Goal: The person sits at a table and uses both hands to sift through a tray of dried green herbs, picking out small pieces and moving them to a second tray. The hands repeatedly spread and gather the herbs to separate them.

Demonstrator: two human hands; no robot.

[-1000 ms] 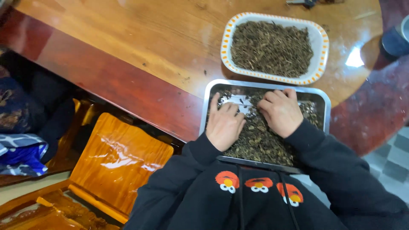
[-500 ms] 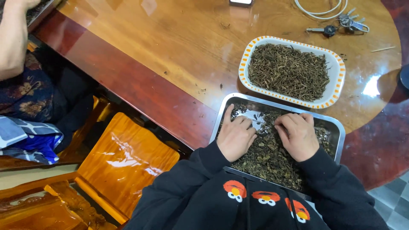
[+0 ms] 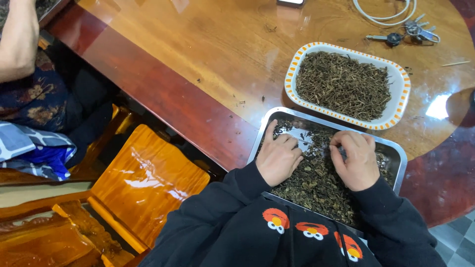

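Both hands are laid in a steel tray (image 3: 399, 157) at the near edge of the wooden table (image 3: 208, 54). The tray is spread with dark dried leaves (image 3: 316, 185), apart from a bare shiny patch between the hands. The left hand (image 3: 278, 155) is rested knuckles up on the leaves, its fingers curled loosely and the forefinger stretched toward the far left corner; whether anything is pinched under it cannot be told. The right hand (image 3: 354, 160) is likewise placed palm down, its fingers bent at the bare patch, and no grasp can be made out. Black sleeves are seen over both wrists.

Just beyond the tray, a white dish (image 3: 403, 81) with an orange-patterned rim is filled with thinner brown stems. Farther off, keys (image 3: 413, 32) and a white cable (image 3: 383, 15) are seen on the table. At the far left, another person's forearm (image 3: 17, 39) is shown. An orange wooden chair (image 3: 143, 183) is set below the table edge.
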